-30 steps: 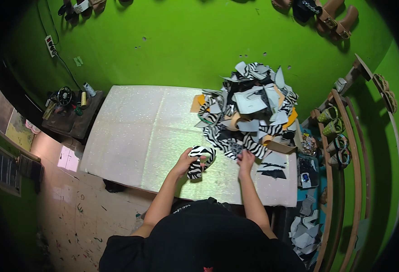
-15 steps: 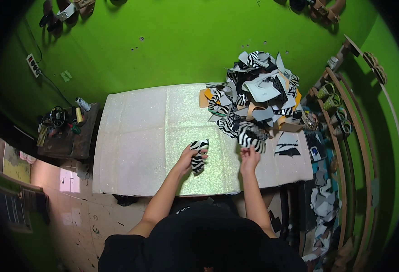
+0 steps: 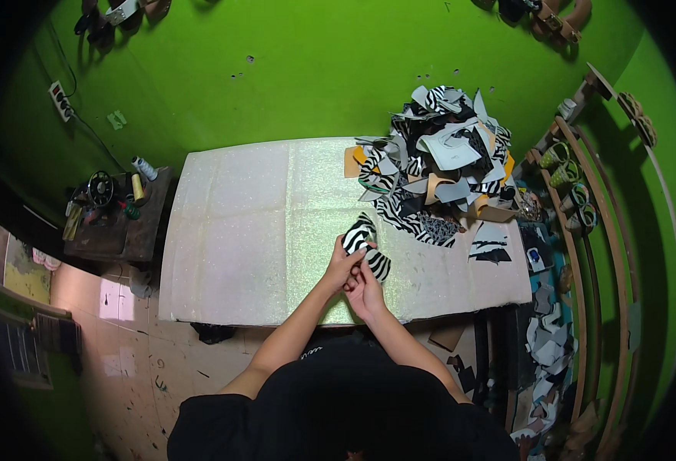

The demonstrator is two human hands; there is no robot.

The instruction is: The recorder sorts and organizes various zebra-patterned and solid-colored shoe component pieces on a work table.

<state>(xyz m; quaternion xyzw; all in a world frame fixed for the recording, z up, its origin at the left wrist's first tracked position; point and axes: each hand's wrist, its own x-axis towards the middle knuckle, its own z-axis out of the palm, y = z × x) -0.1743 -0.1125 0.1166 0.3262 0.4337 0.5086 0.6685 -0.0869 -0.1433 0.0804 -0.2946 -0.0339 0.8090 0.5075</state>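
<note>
Over the front middle of the table, both my hands meet around black-and-white zebra-striped material pieces. My left hand is closed on them, its thumb lying across the striped surface. Just below and to the right, my right hand pinches the lower end with its fingertips. How many pieces lie together in the grip is hard to make out. A tall heap of scraps, zebra-striped, grey, white, tan and orange, rises beyond my hands to the right.
A shimmery pale sheet covers the table. Loose white and striped scraps lie by its right edge. A sewing stand with thread spools is at the left. Wooden racks holding sandals line the right, above more scraps.
My right hand has brought a striped piece left from the heap's front edge to my left hand. My left hand has shifted slightly right, and the two now grip together.
</note>
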